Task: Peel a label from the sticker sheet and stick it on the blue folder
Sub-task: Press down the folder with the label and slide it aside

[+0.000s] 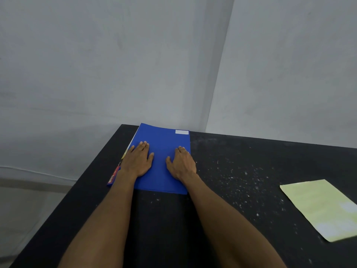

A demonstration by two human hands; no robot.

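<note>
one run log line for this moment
left hand: flat on blue folder | right hand: flat on folder | label: stuck, far right corner | sticker sheet: right, untouched

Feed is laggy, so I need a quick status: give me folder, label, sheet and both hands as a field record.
folder: blue folder, flat on black table, far left corner
label: white label on folder's far right corner
sheet: yellowish sheet, on the table to the right, apart from the folder
left hand: open, flat on folder
right hand: open, palm down on folder
</note>
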